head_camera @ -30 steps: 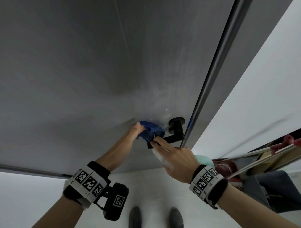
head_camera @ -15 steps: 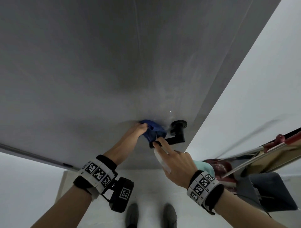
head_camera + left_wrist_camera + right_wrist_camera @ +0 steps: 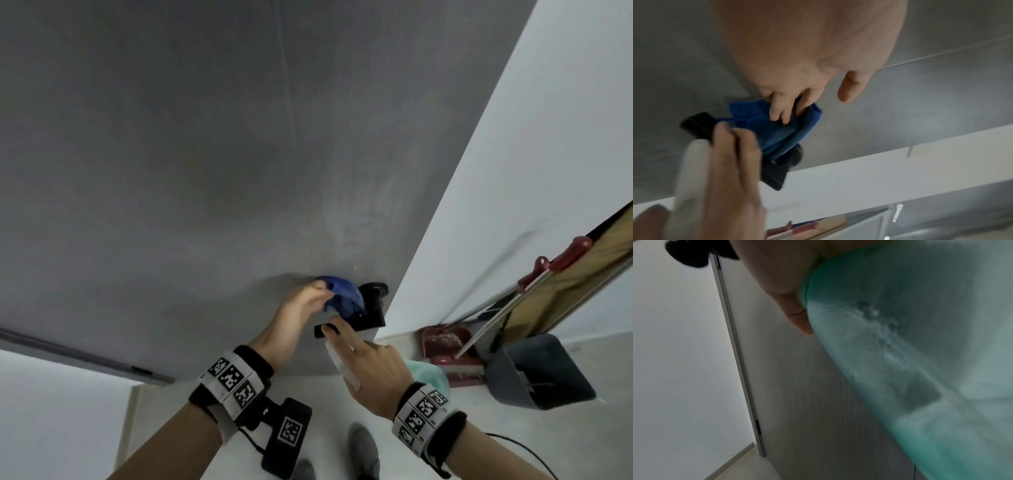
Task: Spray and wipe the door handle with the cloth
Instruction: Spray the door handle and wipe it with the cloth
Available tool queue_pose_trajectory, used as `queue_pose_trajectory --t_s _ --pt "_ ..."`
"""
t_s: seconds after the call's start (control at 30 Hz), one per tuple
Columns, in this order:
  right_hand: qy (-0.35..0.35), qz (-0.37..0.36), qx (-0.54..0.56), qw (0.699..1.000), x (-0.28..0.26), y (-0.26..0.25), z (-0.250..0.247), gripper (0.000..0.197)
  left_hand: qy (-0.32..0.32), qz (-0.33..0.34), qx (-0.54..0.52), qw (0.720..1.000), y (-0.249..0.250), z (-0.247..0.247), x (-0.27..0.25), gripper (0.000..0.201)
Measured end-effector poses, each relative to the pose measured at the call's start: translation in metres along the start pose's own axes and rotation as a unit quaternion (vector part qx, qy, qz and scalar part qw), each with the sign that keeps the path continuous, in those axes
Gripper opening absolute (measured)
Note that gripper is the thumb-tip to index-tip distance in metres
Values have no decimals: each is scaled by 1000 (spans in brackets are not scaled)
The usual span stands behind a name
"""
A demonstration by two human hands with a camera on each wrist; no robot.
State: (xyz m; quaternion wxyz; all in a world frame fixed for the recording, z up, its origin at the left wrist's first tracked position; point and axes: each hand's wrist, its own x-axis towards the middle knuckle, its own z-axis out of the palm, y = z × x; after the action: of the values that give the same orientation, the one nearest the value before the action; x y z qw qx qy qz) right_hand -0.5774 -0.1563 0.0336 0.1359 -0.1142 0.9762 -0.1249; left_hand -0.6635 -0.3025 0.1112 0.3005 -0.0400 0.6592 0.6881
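A black lever door handle (image 3: 371, 313) sticks out of the grey door (image 3: 205, 171). My left hand (image 3: 318, 291) grips a bunched blue cloth (image 3: 344, 298) and presses it over the lever close to its round base. In the left wrist view my left hand's fingers (image 3: 780, 112) dig into the blue cloth (image 3: 777, 128), which covers the middle of the handle (image 3: 698, 125). My right hand (image 3: 359, 356) holds a teal spray bottle (image 3: 430, 375) with a white head just below the lever's free end, forefinger reaching up to it. The right wrist view is filled by the bottle (image 3: 900, 353).
A white wall (image 3: 513, 154) meets the door's edge on the right. Against it lean a broom with red grips (image 3: 561, 255) and a grey dustpan (image 3: 534, 373). My shoes (image 3: 363, 448) stand on the pale floor below.
The left hand has slid the cloth along the lever towards its round base. The right hand stays under the lever's end with the bottle. The view has swung, so the dark door frame is gone.
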Motion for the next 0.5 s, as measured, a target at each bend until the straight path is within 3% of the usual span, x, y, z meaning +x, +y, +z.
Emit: queue_pose_trajectory --t_s 0.13,0.27,0.37,0.5 --pt "-5 17 4 1000 -7 -13 -1 79 -45 47 -18 998 11 1 -14 58" --pt "-5 33 11 999 -9 -19 -2 81 -44 49 42 997 12 4 -12 31" --pt "0 39 5 999 -6 -16 -1 84 -53 31 85 994 11 3 -4 50" --pt "-2 34 -5 999 -2 -14 -3 84 -68 66 138 986 3 -3 6 38"
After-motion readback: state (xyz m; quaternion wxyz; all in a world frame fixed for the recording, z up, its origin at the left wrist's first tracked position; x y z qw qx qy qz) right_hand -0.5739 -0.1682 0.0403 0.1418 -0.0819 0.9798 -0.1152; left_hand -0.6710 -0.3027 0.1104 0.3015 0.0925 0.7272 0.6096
